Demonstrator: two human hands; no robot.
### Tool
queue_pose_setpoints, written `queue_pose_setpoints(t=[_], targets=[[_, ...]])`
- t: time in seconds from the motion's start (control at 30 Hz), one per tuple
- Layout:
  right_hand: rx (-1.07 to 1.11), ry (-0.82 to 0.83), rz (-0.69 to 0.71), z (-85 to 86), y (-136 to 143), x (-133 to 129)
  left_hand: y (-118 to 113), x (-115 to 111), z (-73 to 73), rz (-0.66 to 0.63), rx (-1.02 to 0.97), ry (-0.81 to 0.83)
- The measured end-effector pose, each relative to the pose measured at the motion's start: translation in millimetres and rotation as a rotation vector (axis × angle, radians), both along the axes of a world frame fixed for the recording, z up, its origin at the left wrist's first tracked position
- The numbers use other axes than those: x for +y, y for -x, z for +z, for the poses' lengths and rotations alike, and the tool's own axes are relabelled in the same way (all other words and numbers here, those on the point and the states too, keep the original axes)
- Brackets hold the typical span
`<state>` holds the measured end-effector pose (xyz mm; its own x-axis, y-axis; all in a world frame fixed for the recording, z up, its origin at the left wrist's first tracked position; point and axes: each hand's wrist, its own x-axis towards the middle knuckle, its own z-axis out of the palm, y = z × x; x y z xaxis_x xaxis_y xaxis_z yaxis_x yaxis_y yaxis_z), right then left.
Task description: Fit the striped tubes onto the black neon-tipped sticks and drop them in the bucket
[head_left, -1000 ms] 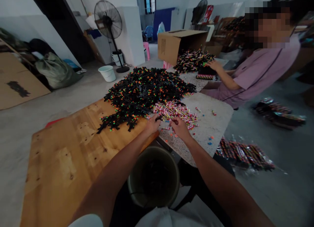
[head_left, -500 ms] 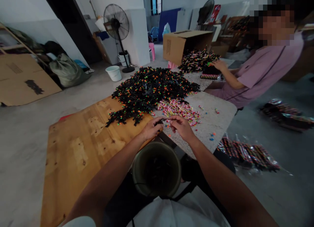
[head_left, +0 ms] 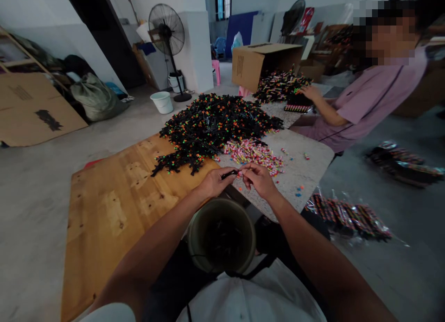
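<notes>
Left hand (head_left: 216, 182) and right hand (head_left: 257, 179) pinched together on one black stick (head_left: 230, 174), above bucket (head_left: 222, 234) at near surface (head_left: 299, 173) edge. Big black pile (head_left: 215, 127) untouched beyond; most work left, seemingly.

black heap (head_left: 217, 122) dotted orange and green, pink-and-yellow pile (head_left: 255, 153), tan wooden board (head_left: 118, 206), speckled grey tabletop (head_left: 306, 166)

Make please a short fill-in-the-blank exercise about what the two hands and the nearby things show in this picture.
1. The left hand and right hand hold one small ____ stick between them.
2. The bucket sits directly ____ the hands.
3. The pile of black pieces lies partly on the ____ board.

Missing words: black; below; wooden
</notes>
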<state>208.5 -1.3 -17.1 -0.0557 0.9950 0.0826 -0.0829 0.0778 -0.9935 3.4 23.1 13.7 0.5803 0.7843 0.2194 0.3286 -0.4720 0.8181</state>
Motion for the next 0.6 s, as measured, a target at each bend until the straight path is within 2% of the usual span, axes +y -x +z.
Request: queue_pose_setpoints(t=[0.3, 0.43, 0.5, 0.57, 0.6], targets=[[0.061, 0.116, 0.019, -2.0, 12.1, -0.6, 2.6, -3.1, 1.7, -0.074, 0.229, -0.029], [0.052, 0.157, -0.008, -13.1, 20.5, -0.5, 9.5, -10.0, -5.5, -0.091, 0.270, -0.002], [-0.043, 0.190, 0.067, -22.0, 20.1, -1.7, 19.6, -8.6, -11.2, -0.140, 0.329, 0.037], [-0.203, 0.234, 0.242, -31.3, 16.9, -5.0, 34.3, 0.1, -17.9, -0.207, 0.389, 0.112], [-0.284, 0.260, 0.365, -35.9, 15.0, -7.3, 42.9, 7.3, -21.8, -0.191, 0.414, 0.140]])
